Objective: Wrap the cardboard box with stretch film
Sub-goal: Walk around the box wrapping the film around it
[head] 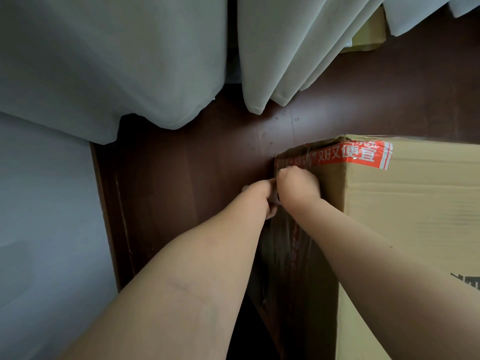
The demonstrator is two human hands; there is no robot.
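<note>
A large cardboard box (405,203) with orange printed tape (350,154) stands on the floor at the right. Glossy stretch film (285,242) covers its shaded left side. Both my arms reach down along that side. My left hand (261,197) grips a small pale film roll (275,202), whose ends show on either side of the hand. My right hand (298,184) is curled in a fist against the upper left side of the box, right beside the left hand. It seems to pinch the film there, and its fingers are hidden.
Pale curtains (285,48) hang down to the dark brown floor (194,165) beyond the box. A light wall (46,216) with a dark skirting runs along the left. Another cardboard piece (368,35) lies at the top right behind the curtains.
</note>
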